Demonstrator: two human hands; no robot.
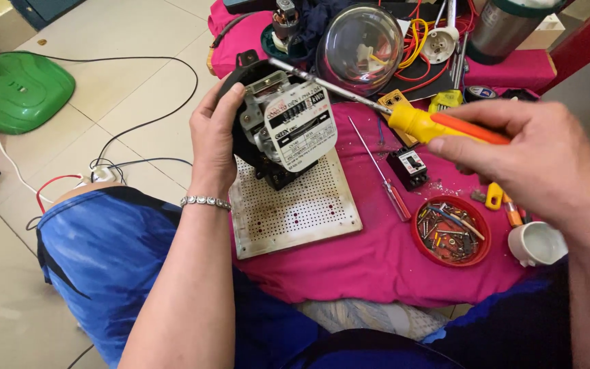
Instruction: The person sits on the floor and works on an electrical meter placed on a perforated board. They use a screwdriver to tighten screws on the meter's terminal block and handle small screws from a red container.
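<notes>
Head view, items in descending size. I am looking down on a low table draped in a pink cloth (370, 266), with my knees in blue fabric (104, 253) against its near edge.

My left hand (214, 137) is reaching in from the near left, forearm rising steeply, wrist cocked and wearing a beaded bracelet (204, 201). Its fingers are wrapping round the left side of a black-cased electricity meter (285, 126) and gripping it. The meter is being held tilted, dial face towards me, its lower end resting on a white perforated board (295, 205) lying near the table's left edge.

My right hand (527, 157) is coming in from the right edge, palm down, fingers closed around the orange and yellow handle of a screwdriver (438, 126). The shaft is slanting up and left across the meter's top, the tip sitting at its upper left corner.

A clear glass dome (360, 48) is standing at the far edge. A round red dish of screws (451, 230) is sitting near the right, with a white cup (537, 243) just beside it. A thin red-handled screwdriver (384, 178) is lying between board and dish.
</notes>
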